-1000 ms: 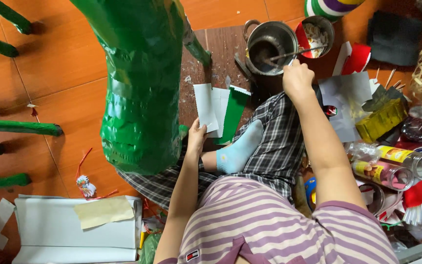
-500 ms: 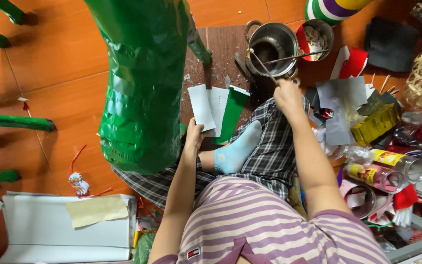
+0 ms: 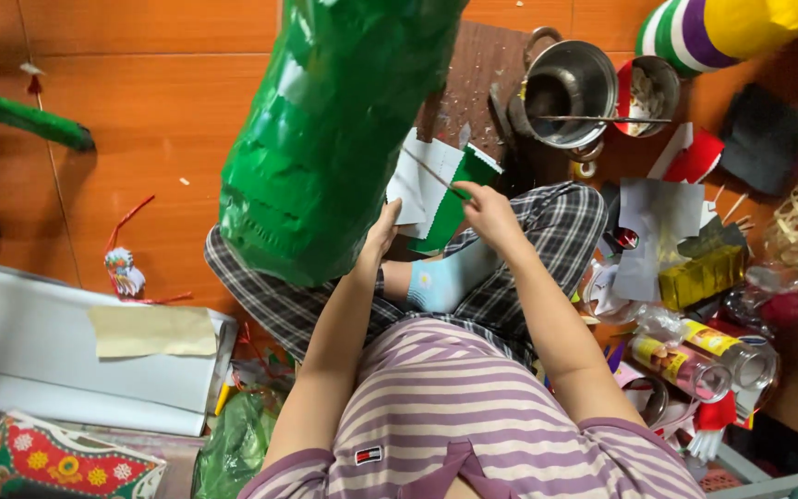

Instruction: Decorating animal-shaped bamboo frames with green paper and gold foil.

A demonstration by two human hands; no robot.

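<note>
Left hand (image 3: 382, 225) rests flat against the lower edge of the big green paper-covered form (image 3: 325, 139) standing over the lap, fingers loosely spread, gripping nothing. Right hand (image 3: 484, 205) pinches a thin brush stick (image 3: 431, 173) between closed fingers, tip angled toward the form, above white and green paper pieces (image 3: 436, 189) on the floor. Steel pot (image 3: 570, 92) sits beyond, well apart.
</note>
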